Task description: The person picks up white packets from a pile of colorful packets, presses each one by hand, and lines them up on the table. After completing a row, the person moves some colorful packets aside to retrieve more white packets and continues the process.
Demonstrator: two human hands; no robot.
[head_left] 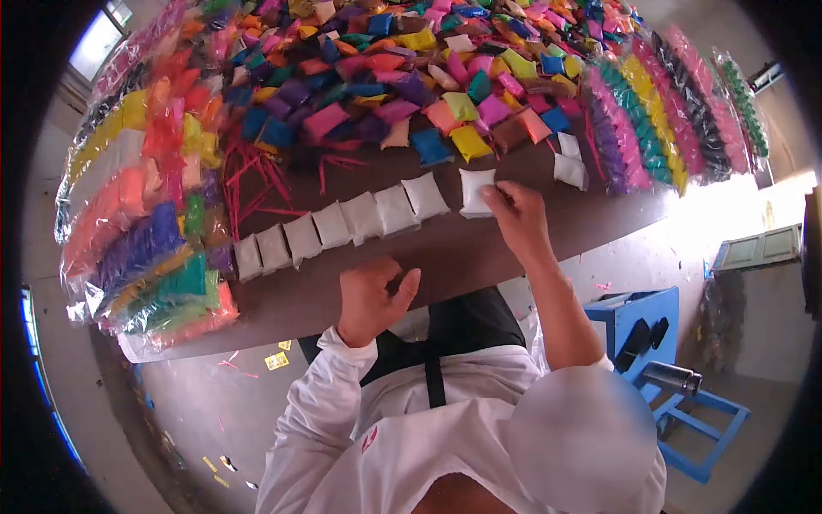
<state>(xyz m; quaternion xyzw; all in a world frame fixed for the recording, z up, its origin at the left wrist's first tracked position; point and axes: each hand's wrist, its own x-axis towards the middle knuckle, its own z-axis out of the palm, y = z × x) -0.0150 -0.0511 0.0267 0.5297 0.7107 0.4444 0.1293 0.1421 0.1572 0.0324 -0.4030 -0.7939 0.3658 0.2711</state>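
Several white packets (348, 217) lie side by side in a slanting row on the brown table (445, 249). To the right of that row, the fingers of my right hand (516, 211) are closed on the edge of another white packet (476, 190). My left hand (374, 295) is near the table's front edge, below the row, with its fingers curled, the thumb apart and nothing visible in it. Two more white packets (570, 170) lie farther right, beside the coloured pile.
A large heap of coloured packets (411, 90) covers the table's back. Bagged coloured packets stand at left (141, 244) and right (638, 128). Pink strips (257, 176) lie behind the row. A blue stool (659, 308) with a metal flask (672, 378) is at the lower right.
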